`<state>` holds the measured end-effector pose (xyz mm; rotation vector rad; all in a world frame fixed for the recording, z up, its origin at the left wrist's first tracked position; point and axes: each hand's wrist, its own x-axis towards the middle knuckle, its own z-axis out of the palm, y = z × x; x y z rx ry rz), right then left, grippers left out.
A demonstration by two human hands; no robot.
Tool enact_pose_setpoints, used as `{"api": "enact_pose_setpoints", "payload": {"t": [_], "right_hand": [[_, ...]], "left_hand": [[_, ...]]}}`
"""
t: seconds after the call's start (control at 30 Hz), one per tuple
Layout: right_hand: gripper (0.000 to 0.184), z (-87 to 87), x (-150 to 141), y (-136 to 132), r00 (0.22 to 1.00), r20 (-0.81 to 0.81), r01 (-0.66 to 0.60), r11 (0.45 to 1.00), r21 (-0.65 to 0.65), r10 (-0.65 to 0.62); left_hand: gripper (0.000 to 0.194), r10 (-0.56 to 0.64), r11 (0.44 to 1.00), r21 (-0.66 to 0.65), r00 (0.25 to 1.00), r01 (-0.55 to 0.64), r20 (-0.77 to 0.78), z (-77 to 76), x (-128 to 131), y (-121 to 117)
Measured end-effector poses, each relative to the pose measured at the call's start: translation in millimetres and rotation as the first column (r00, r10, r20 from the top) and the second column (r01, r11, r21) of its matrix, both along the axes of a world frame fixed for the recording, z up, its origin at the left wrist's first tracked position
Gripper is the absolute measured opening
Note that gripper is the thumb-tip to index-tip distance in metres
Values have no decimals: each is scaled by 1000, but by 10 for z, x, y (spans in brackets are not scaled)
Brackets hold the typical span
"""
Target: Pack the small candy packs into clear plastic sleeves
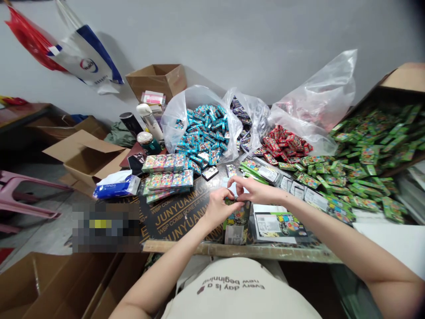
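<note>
An upright dark printed box (236,223), with green and yellow print and a pale label low on its front, stands near the table's front edge. At its top left, my left hand (219,206) is closed with bent fingers on the upper edge. My right hand (255,191) comes in from the right, its fingers curled down at the same top. A light whitish-blue flap or paper shows between the fingertips, which partly hide it. To the right lie flat printed cartons (280,225) in green and black, some with white labels.
Clear bags hold blue packs (202,133) and red packs (285,144). Green packs (358,173) spill from a carton at the right. Wrapped pack stacks (168,177), a tissue pack (117,184), a green-lidded cup (146,142) and an open cardboard box (88,157) are at left.
</note>
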<state>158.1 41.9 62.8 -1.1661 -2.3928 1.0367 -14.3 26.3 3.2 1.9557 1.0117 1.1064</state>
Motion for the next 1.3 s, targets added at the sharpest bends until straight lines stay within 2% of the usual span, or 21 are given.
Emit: {"api": "enact_pose_setpoints", "payload": {"t": [0.1,0.2,0.23,0.3,0.37,0.4,0.43,0.5,0.53,0.57,0.63,0.7,0.73,0.77,0.83,0.93,1.0,1.07,1.17,1.23,1.3], "right_hand": [[36,-68,7,42,998,-56,31,998,-55,-34],[39,-185,8,48,963,-177,164,960,-226,-206],[41,-234,5,31,930,-224,217,927,-305,-291],[42,-341,-6,-31,834,-291,285,818,-500,-469],[39,-464,-13,-106,744,-311,252,679,-690,-592],[37,-531,-9,-135,708,-317,225,627,-746,-631],[36,-603,5,-152,681,-331,208,606,-768,-653],[38,-760,70,-141,654,-361,262,647,-716,-665],[42,-845,123,-114,654,-357,355,687,-634,-667],[46,-933,186,-77,671,-328,473,724,-502,-665],[53,-1109,329,12,744,-189,630,767,-122,-641],[62,-1266,447,99,827,32,544,813,205,-561],[67,-1329,482,138,853,152,447,849,283,-500],[72,-1380,498,174,862,257,355,881,312,-438],[79,-1439,478,240,851,388,240,920,311,-354],[86,-1450,392,332,859,403,208,935,288,-316],[91,-1440,344,394,868,381,229,936,266,-320],[97,-1437,314,457,854,394,257,934,247,-339],[101,-1444,275,547,821,446,277,932,235,-357],[97,-1441,238,599,804,469,287,929,233,-366],[88,-1423,191,635,787,483,304,923,236,-383]], "left_hand": [[18,15,1000,4,1000,-15,14,-7,14,4],[14,23,999,-27,999,-22,30,-10,15,-2],[12,39,998,-60,998,-36,45,-30,20,-16],[19,80,982,-177,990,-57,120,-117,44,-71],[34,85,944,-330,971,-6,224,-245,68,-157],[37,67,918,-393,963,43,262,-304,66,-204],[35,45,896,-436,960,84,277,-342,45,-248],[26,18,890,-448,973,89,229,-319,-71,-304],[24,28,911,-410,984,48,177,-252,-171,-306],[23,48,941,-340,992,-6,116,-157,-295,-285],[29,102,990,-91,995,-103,-24,58,-585,-166],[38,216,966,184,958,-181,-188,196,-877,37],[42,279,940,276,918,-201,-282,206,-1008,156],[44,332,919,337,864,-205,-379,173,-1124,277],[45,380,911,367,724,-187,-575,5,-1318,500],[49,356,928,355,558,-115,-750,-313,-1520,719],[58,361,924,373,513,-84,-779,-439,-1579,771],[67,373,917,393,503,-72,-779,-460,-1560,771],[74,350,915,403,511,-8,-785,-359,-1402,763],[65,306,911,403,514,88,-802,-270,-1273,808],[44,261,904,391,498,175,-827,-199,-1186,897]]}}
